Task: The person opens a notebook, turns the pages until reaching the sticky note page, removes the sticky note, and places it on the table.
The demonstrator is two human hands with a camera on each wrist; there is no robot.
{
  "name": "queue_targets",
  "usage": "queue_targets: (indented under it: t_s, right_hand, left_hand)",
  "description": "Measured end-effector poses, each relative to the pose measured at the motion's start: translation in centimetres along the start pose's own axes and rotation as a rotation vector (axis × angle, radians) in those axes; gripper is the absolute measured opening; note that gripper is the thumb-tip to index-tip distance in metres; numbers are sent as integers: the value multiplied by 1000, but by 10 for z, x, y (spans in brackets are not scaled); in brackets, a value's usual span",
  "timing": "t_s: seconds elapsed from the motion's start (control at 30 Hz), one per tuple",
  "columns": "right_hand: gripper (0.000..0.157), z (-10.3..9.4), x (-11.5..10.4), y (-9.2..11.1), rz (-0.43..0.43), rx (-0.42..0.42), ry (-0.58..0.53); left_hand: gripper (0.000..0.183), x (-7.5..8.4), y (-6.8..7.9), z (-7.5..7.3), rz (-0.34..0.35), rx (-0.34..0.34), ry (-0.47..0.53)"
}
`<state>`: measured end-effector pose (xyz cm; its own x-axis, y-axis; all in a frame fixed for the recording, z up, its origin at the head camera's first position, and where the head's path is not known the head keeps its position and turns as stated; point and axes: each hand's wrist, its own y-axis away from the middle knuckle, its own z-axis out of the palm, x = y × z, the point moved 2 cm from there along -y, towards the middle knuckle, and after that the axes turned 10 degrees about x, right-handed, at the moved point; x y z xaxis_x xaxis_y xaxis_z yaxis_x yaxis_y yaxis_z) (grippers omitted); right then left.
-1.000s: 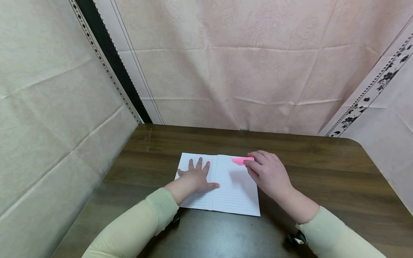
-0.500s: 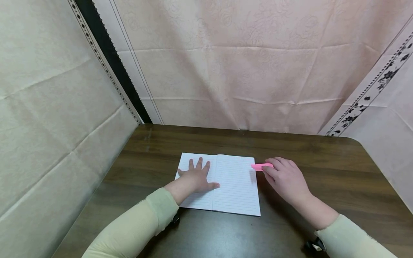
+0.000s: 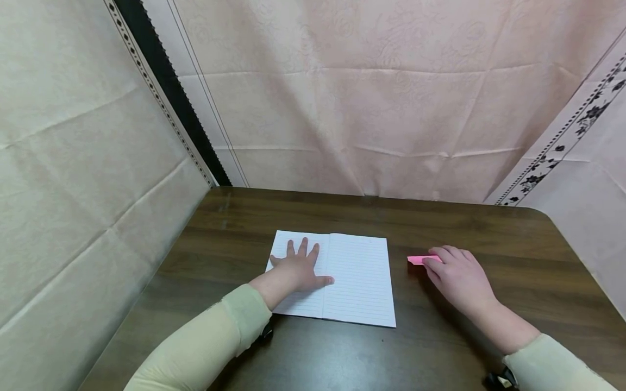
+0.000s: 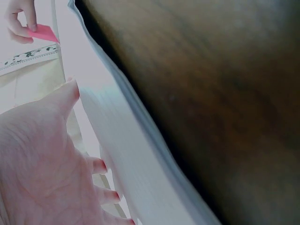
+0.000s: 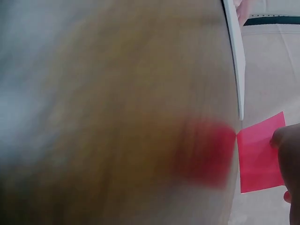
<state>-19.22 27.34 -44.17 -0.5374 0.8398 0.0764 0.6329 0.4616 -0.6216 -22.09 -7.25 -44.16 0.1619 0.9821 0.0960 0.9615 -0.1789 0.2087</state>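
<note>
An open notebook with lined white pages lies on the table. My left hand rests on its left page with fingers spread; the left wrist view shows the palm and fingertips against the paper. To the right of the notebook, my right hand pinches a pink sticky note by one edge. In the right wrist view the sticky note stands upright, its lower corner close to the tabletop, where a blurred pink reflection shows. The right fingers are dark and partly cut off.
The brown wooden table has a rounded far right corner. A pale pink cloth hangs behind it, and another pale cloth hangs along the left. At the right is a cloth border with black flowers.
My right hand has moved right with the pink sticky note, from over the notebook's right page to beyond its edge. The left hand has stayed put on the left page.
</note>
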Motion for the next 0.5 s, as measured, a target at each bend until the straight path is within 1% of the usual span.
queue_targets:
  t_s: [0.2,0.33,0.5]
  right_hand:
    - [29,1,3,5,14,-25,7]
    - [25,2,4,7,7,-39,6]
    - [21,4,4,9,18,-72,10]
  left_hand:
    - [100,0,-2,2,-2,3,-1]
    - [100,-1,-2,2,-5,4,-3]
    - [99,-1,-2,2,-2,1,-9]
